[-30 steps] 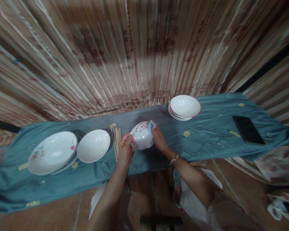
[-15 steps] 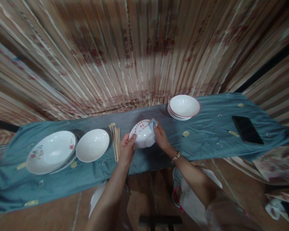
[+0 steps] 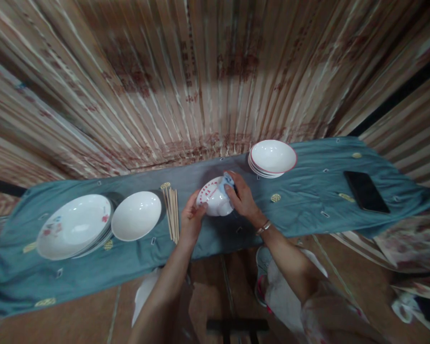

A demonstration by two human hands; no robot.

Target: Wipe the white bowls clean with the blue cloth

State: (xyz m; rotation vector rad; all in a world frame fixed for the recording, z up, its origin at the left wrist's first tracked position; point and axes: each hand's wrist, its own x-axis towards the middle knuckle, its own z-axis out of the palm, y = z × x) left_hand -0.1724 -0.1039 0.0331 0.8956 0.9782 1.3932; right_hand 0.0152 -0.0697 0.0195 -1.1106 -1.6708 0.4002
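A white bowl (image 3: 215, 206) with red lettering on its outside is tilted over, its underside facing me, above the middle of the cloth. My left hand (image 3: 193, 216) grips its left rim, thumb on the outer wall. My right hand (image 3: 241, 193) pinches a light-blue cloth (image 3: 225, 182) and presses it against the bowl's upper right side. Wooden chopsticks (image 3: 172, 215) lie just left of my left hand. Beyond my right hand stands a stack of red-rimmed white bowls (image 3: 274, 156).
A plain white bowl (image 3: 136, 216) and a stack of large floral plates (image 3: 77, 227) stand at the left. A black phone (image 3: 366, 192) lies at the right. The narrow table wears a teal cloth (image 3: 301, 191); a patterned curtain (image 3: 208, 95) hangs behind it.
My right hand and the cloth have shifted over the bowl's outer surface, the hand now more on top. The bowl has turned slightly in my left hand.
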